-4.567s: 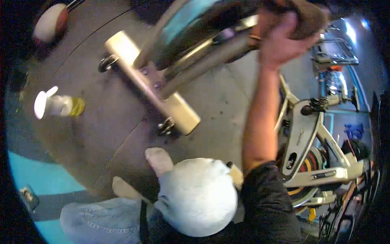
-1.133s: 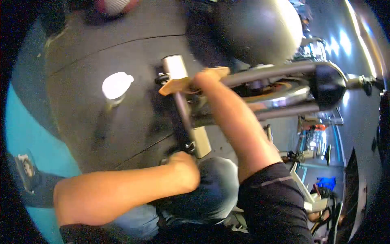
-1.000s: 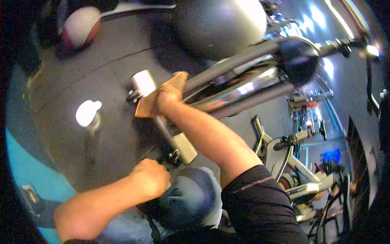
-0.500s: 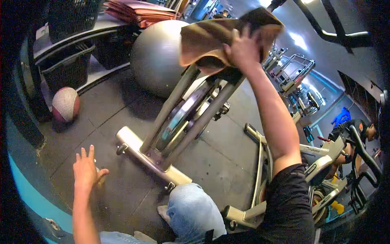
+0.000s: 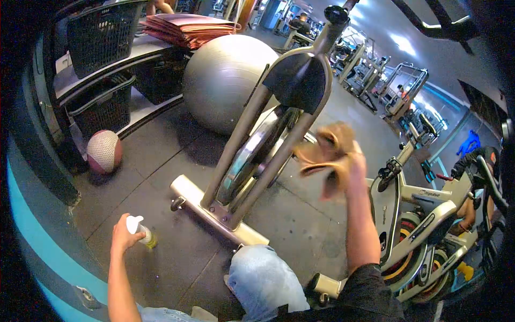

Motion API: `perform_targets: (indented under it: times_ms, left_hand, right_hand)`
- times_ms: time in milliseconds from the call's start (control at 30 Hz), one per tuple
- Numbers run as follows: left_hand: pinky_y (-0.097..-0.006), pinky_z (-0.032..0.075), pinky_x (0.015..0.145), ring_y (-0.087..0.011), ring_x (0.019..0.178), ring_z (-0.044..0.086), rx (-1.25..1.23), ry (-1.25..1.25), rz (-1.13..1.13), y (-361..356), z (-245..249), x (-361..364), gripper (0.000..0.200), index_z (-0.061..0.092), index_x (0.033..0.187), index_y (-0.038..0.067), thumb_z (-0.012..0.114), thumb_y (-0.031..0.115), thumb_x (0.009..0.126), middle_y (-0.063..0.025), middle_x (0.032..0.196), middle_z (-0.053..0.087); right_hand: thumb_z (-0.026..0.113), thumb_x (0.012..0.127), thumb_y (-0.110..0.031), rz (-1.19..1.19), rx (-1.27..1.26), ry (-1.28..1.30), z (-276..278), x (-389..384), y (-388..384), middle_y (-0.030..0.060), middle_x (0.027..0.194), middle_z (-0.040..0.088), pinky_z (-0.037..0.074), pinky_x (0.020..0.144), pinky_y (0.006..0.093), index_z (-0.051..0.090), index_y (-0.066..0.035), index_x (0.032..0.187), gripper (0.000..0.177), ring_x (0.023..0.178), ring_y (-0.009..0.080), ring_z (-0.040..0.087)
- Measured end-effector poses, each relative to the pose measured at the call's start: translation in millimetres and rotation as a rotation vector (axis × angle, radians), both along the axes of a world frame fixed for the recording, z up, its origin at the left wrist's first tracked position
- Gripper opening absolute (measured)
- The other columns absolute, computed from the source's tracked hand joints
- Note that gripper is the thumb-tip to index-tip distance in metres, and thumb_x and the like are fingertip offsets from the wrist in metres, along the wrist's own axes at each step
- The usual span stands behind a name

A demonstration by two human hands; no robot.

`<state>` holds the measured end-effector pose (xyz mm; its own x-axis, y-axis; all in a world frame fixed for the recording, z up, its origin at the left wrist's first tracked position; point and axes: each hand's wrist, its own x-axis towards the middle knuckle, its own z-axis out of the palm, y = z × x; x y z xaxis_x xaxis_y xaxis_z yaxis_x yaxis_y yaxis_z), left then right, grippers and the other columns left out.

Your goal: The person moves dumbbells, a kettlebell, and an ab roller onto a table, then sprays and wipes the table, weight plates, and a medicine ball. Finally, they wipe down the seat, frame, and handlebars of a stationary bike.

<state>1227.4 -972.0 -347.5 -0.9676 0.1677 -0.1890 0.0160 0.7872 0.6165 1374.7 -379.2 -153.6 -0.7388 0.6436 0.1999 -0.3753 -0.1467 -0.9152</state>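
Observation:
My left hand (image 5: 125, 236) is closed around the top of a small bottle (image 5: 146, 236) with a white head and yellowish liquid low in it, close to the floor at lower left. My right hand (image 5: 354, 163) grips a bunched brown cloth (image 5: 328, 153), blurred by motion, to the right of the bike frame. In front of me stands an exercise bike (image 5: 252, 155) with a grey fork, a shiny flywheel and a pale foot bar. Its fork and dark upper cover are uncovered. My bent knee in pale jeans is beside the foot bar.
A large silver exercise ball (image 5: 228, 80) sits behind the bike. Left of it, shelves hold black baskets (image 5: 102, 40) and folded reddish mats (image 5: 185, 29). A red-and-white ball (image 5: 104, 152) lies on the floor. More bikes (image 5: 424, 214) stand at right, with a person bending beside them.
My right hand has brought the cloth down from the top of the bike frame to its right side. My left hand, spread before, has closed on the bottle.

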Motion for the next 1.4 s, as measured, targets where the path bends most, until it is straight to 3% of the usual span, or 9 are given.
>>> perform_targets:
  times_ms: [367,467,500,733,967,1067,1167,1267,1400]
  left_hand:
    - [-0.0357,0.048,0.081,-0.0249,0.092,0.061,0.096,0.042,-0.066,-5.1,-0.8,-3.7,0.064,0.056,0.108,0.0,0.084,0.02,0.054,-0.0142,0.098,0.064]
    - [-0.0332,0.048,0.079,-0.019,0.084,0.06,0.419,0.053,-0.01,-10.7,-42.1,-2.3,0.056,0.059,0.104,0.0,0.083,0.02,0.057,-0.0093,0.091,0.064]
    - [-0.0323,0.048,0.078,-0.0169,0.081,0.059,0.615,0.111,0.075,-12.3,-61.3,-1.1,0.053,0.06,0.103,0.001,0.083,0.02,0.059,-0.0071,0.089,0.064]
    - [-0.0349,0.046,0.083,-0.0216,0.091,0.06,0.668,0.162,0.174,-6.6,-93.7,12.0,0.054,0.058,0.106,-0.001,0.082,0.024,0.064,-0.0117,0.099,0.064]
    - [-0.0399,0.043,0.088,-0.029,0.101,0.056,0.541,0.3,0.306,12.5,-125.2,-11.7,0.056,0.052,0.112,-0.002,0.077,0.025,0.069,-0.0173,0.106,0.058]
    - [-0.0401,0.044,0.082,-0.0287,0.092,0.057,0.612,0.402,0.243,37.2,-68.6,-5.4,0.048,0.053,0.111,-0.002,0.072,0.023,0.074,-0.0173,0.099,0.059]
    - [-0.0368,0.045,0.077,-0.0214,0.083,0.056,0.814,0.128,0.242,54.4,41.0,16.9,0.042,0.056,0.109,0.0,0.071,0.017,0.074,-0.0088,0.087,0.059]
    - [-0.0368,0.043,0.084,-0.0209,0.092,0.054,0.931,0.213,0.368,60.5,10.1,3.1,0.047,0.051,0.116,0.001,0.07,0.012,0.074,-0.0103,0.101,0.056]
    - [-0.0375,0.039,0.093,-0.0252,0.104,0.051,0.861,0.134,0.375,73.0,32.2,7.9,0.057,0.046,0.122,-0.001,0.071,0.012,0.072,-0.0138,0.116,0.053]
  right_hand:
    - [0.064,0.083,-0.038,-0.48,0.561,0.303,188.0,-44.9,-66.3,0.0091,0.091,0.062,0.052,0.071,0.0321,0.055,-0.001,0.108,0.045,0.078,0.0202,0.062]
    - [0.062,0.077,-0.06,-0.593,1.312,0.113,143.5,-151.1,-9.5,0.0157,0.113,0.055,0.039,0.095,0.0371,0.058,0.0,0.107,0.067,0.105,0.0266,0.053]
    - [0.062,0.075,-0.061,-1.084,1.739,-0.14,121.2,-160.7,-36.0,0.022,0.122,0.049,0.034,0.099,0.0448,0.048,0.0,0.124,0.08,0.112,0.0372,0.047]
    - [0.047,0.079,-0.069,-0.699,1.091,-0.314,172.5,-184.6,-19.7,0.0279,0.128,0.045,0.036,0.099,0.0428,0.037,0.003,0.132,0.09,0.119,0.0395,0.044]
    - [0.049,0.093,-0.031,-0.979,1.885,0.137,96.9,-118.4,-42.3,0.0243,0.115,0.057,0.042,0.093,0.0437,0.045,-0.002,0.128,0.047,0.106,0.0413,0.054]
    - [0.048,0.094,-0.039,-0.675,0.684,-0.054,138.8,-131.4,35.8,0.0121,0.097,0.063,0.052,0.071,0.0358,0.052,0.001,0.114,0.045,0.08,0.0209,0.064]
    - [0.049,0.092,-0.047,-0.443,0.54,-0.1,157.3,-181.8,73.4,0.0094,0.083,0.064,0.048,0.056,0.0293,0.06,-0.003,0.095,0.045,0.066,0.0154,0.062]
    - [0.055,0.09,-0.038,-0.537,0.831,-0.077,126.6,-154.0,-25.8,0.0101,0.091,0.064,0.045,0.076,0.0332,0.062,-0.002,0.104,0.039,0.086,0.0185,0.057]
    - [0.05,0.09,-0.027,0.032,-0.306,-0.192,150.3,-11.2,-12.9,0.0083,0.112,0.06,0.045,0.091,0.04,0.053,-0.008,0.117,0.033,0.105,0.025,0.055]
